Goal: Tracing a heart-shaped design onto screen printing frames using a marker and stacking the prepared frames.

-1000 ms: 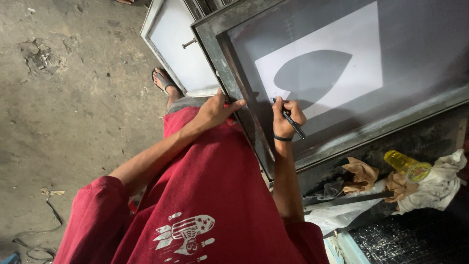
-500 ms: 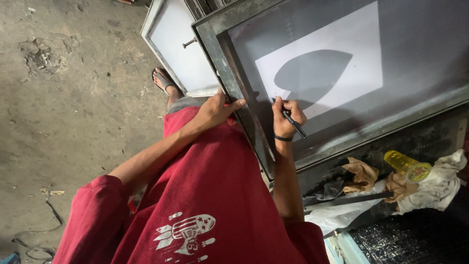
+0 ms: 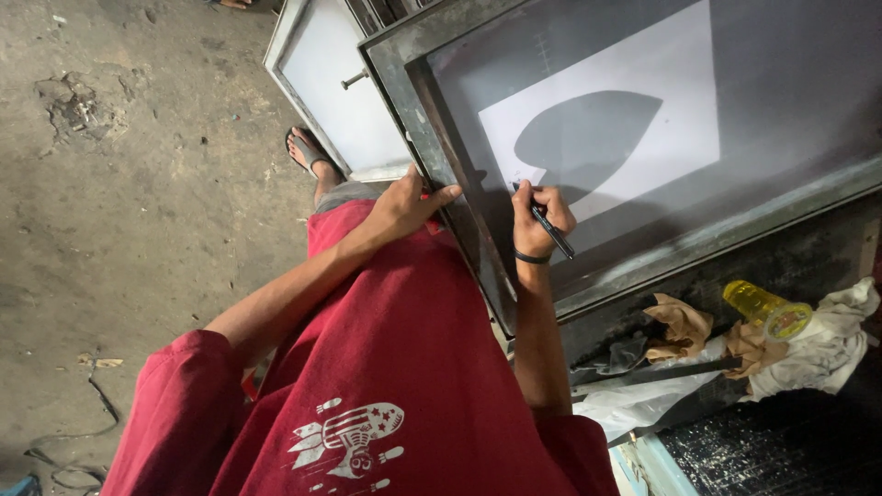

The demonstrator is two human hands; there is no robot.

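In the head view, the right hand is pinching a black pen between thumb and fingers, with its tip touching the mesh of a large screen-printing frame just beside the lower left corner of the pale rectangle that is showing a dark leaf-shaped patch. The left hand is lying flat with its fingers spread along the frame's near rail, bracing it. Compared with the pictures from a moment earlier, very little is changing: both hands are keeping the same places, and the pen tip is sitting at the same spot on the mesh, which suggests that the marking or touching-up at this corner is continuing as small, fine strokes rather than moving along. The pen's long axis is running diagonally, with its tip pointing up and left toward the pale rectangle and its back end pointing down and right past the wrist, where a dark band is showing. The leaf shape is lying lengthwise across the frame, its point aiming right. A second, smaller frame is leaning behind, and below the frame crumpled rags, brown paper and a yellow bottle are lying on a cluttered dark surface.
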